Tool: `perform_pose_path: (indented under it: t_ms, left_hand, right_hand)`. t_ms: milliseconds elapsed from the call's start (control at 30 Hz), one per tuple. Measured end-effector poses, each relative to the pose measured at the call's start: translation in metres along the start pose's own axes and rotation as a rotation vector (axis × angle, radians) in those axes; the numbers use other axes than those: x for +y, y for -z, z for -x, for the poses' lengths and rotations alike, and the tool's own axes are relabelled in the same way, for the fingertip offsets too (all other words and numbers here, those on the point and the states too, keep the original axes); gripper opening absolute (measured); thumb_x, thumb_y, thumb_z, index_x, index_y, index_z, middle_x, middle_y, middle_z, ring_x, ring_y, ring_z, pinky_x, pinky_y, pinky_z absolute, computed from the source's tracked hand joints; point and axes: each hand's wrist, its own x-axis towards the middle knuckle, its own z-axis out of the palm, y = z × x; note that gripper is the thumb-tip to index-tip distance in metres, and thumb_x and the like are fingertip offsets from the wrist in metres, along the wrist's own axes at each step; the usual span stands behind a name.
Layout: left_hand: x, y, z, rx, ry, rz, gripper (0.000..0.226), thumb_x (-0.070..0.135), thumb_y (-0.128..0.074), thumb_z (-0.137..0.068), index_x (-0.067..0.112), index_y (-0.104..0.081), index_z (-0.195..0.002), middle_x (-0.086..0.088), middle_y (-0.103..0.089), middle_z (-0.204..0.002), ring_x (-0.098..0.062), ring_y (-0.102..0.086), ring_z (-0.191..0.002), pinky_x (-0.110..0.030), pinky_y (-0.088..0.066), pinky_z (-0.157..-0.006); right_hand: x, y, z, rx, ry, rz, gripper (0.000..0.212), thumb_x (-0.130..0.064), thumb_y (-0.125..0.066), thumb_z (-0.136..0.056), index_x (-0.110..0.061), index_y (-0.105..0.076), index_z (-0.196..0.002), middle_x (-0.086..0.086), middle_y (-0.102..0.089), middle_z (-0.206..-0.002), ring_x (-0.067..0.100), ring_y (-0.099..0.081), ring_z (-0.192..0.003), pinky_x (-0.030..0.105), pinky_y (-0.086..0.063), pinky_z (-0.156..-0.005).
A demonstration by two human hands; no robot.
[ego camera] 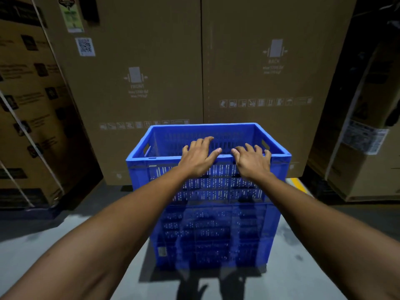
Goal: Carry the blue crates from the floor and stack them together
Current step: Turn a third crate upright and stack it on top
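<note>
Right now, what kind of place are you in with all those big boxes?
Probably a warehouse or storeroom. Tall cardboard cartons with handling symbols and strapping stand on a bare concrete floor, and both hands, left hand and right hand, rest on stacked blue crates.

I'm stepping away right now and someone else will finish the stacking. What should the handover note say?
Left hand: palm down on the near rim of the top crate, fingers spread, no closed grip.
Right hand: the same, beside it on that rim.
Crates: top crate sits on a lower crate, standing on the floor before tall cardboard boxes.
Done: at least two crates stacked.
Left: check the alignment; no other crates are in view, so look around for more.
</note>
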Motion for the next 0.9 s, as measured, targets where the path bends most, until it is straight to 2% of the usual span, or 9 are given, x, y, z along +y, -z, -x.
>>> perform_pose_path:
  t_ms: [67, 133, 333, 500, 600, 900]
  left_hand:
    - [-0.006, 0.010, 0.003, -0.029, 0.029, 0.054, 0.065, 0.060, -0.029, -0.097, 0.023, -0.025, -0.150, -0.006, -0.036, -0.149, -0.026, -0.029, -0.139, -0.057, -0.024, -0.111]
    - [-0.012, 0.028, 0.003, -0.054, 0.015, 0.037, 0.066, 0.060, -0.031, -0.097, 0.022, -0.023, -0.151, -0.007, -0.032, -0.152, -0.026, -0.026, -0.141, -0.058, -0.025, -0.110]
    - [-0.007, 0.148, -0.017, -0.032, -0.026, 0.010, 0.067, 0.058, -0.035, -0.097, 0.020, -0.025, -0.151, -0.010, -0.028, -0.153, -0.027, -0.022, -0.142, -0.055, -0.030, -0.108]
    - [0.048, 0.293, -0.055, 0.037, -0.076, 0.018, 0.062, 0.055, -0.038, -0.097, 0.020, -0.030, -0.148, -0.010, -0.030, -0.152, -0.027, -0.025, -0.139, -0.053, -0.033, -0.106]
    - [0.092, 0.384, -0.075, 0.048, -0.102, 0.012, 0.061, 0.054, -0.038, -0.098, 0.020, -0.031, -0.148, -0.009, -0.030, -0.152, -0.026, -0.025, -0.139, -0.051, -0.033, -0.105]
    - [0.221, 0.607, -0.092, 0.129, -0.126, -0.002, 0.060, 0.054, -0.038, -0.097, 0.021, -0.033, -0.147, -0.006, -0.032, -0.150, -0.025, -0.028, -0.137, -0.051, -0.037, -0.103]
  right_hand:
    - [-0.008, 0.009, -0.004, -0.060, -0.022, -0.044, 0.058, -0.055, -0.020, -0.103, -0.023, -0.032, -0.150, 0.007, -0.022, -0.161, 0.034, -0.015, -0.148, 0.062, -0.016, -0.112]
    - [-0.023, 0.024, -0.005, -0.057, -0.003, -0.123, 0.063, -0.057, -0.025, -0.102, -0.022, -0.024, -0.154, 0.008, -0.017, -0.163, 0.032, -0.013, -0.149, 0.062, -0.023, -0.110]
    - [-0.095, 0.120, -0.005, 0.053, 0.071, -0.311, 0.070, -0.061, -0.031, -0.098, -0.019, -0.023, -0.154, 0.011, -0.033, -0.155, 0.036, -0.033, -0.137, 0.054, -0.039, -0.104]
    - [-0.141, 0.266, -0.017, 0.165, 0.121, -0.370, 0.064, -0.043, -0.044, -0.100, -0.014, -0.025, -0.154, 0.014, -0.042, -0.145, 0.036, -0.042, -0.125, 0.047, -0.039, -0.101]
    - [-0.153, 0.362, -0.022, 0.171, 0.153, -0.385, 0.065, -0.038, -0.047, -0.099, -0.016, -0.022, -0.155, 0.014, -0.041, -0.146, 0.034, -0.042, -0.126, 0.047, -0.040, -0.100]
    - [-0.157, 0.622, -0.012, 0.248, 0.208, -0.425, 0.065, -0.050, -0.043, -0.100, -0.017, -0.025, -0.154, 0.013, -0.046, -0.139, 0.030, -0.047, -0.119, 0.042, -0.045, -0.093]
